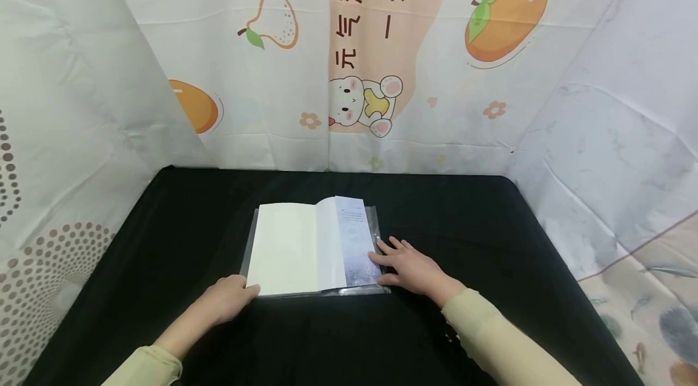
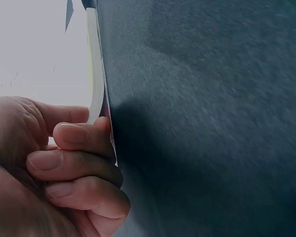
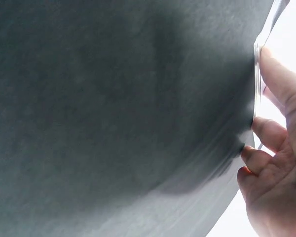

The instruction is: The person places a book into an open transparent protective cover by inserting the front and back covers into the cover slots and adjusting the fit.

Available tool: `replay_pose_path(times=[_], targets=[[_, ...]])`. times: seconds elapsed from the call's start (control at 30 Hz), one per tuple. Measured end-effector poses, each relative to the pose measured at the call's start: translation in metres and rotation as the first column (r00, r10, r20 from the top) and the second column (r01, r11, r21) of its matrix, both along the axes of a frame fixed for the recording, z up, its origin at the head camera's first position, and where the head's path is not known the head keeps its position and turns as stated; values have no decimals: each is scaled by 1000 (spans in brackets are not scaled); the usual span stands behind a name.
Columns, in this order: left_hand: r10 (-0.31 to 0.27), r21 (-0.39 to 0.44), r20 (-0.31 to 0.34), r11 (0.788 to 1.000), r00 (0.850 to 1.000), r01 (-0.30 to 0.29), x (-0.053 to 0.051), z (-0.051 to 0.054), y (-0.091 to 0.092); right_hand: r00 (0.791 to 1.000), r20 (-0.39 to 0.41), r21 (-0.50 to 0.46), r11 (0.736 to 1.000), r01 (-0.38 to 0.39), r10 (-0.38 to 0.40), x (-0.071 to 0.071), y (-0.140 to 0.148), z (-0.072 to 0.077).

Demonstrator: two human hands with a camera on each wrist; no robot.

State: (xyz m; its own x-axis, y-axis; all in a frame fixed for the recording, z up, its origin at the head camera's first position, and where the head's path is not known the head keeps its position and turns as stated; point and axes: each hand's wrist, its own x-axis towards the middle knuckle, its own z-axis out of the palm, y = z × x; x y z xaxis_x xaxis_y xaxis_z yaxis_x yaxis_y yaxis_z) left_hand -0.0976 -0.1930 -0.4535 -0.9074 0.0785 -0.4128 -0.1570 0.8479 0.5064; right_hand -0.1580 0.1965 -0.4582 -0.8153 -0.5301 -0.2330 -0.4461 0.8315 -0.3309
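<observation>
Left hand (image 1: 226, 300) pinches the lower left corner of the book (image 1: 330, 246), thumb on top and a fingertip beneath, its other fingers curled in; right hand (image 1: 414, 268) lies spread at the lower right edge, the index finger resting on the bluish flap (image 1: 357, 246). The book lies open near the middle of the black-covered counter (image 1: 436, 204), facing the person, with a clear cover (image 1: 357, 291) showing past its edges. Gripping the one corner probably steadies the book, while the light touch opposite seems to stop the flap and cover from springing up; the page beside the flap bows upward near the fold, so it may well lift if let go. Small lines of print run along the top of the flap, with more marks near its foot, but they are too fine to read. On the cream left page (image 1: 283, 252) no print can be made out, and no brand shows anywhere. Behind, the curtain (image 1: 229, 40) carries large brown characters, readable upward as 元气满 and 一天, each followed by one cut off, above a cartoon bear (image 1: 360, 104) lying sideways.
</observation>
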Motion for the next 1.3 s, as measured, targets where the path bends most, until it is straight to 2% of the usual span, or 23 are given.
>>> replay_pose_path(times=[0.27,0.53,0.8,1.0,1.1,1.17,1.23,1.3], targets=[[-2,9,58,1000,998,1,6,2,-4,1000,-23,31,999,-8,9,2,-5,-1],[-31,-37,62,999,998,34,5,3,-5,1000,-25,26,1000,-6,7,1,-4,-3],[-76,-189,7,979,997,76,1,12,-3,1000,-17,29,1000,-3,4,1,-6,-2],[-127,-331,-79,939,989,95,-6,26,11,1000,-13,25,1000,-5,5,1,-7,-2],[-180,-376,-143,920,973,115,-14,33,24,1000,-15,24,1000,-5,5,2,-8,-2],[-236,-379,-206,914,949,145,-20,36,34,1000,-17,25,1000,-4,4,1,-8,-3],[-317,-389,-269,900,910,198,-26,36,46,1000,-15,27,1000,-2,3,1,-8,-3],[-399,-399,-328,880,856,258,-31,32,56,1000,-11,25,1000,-1,1,1,-8,-3]])
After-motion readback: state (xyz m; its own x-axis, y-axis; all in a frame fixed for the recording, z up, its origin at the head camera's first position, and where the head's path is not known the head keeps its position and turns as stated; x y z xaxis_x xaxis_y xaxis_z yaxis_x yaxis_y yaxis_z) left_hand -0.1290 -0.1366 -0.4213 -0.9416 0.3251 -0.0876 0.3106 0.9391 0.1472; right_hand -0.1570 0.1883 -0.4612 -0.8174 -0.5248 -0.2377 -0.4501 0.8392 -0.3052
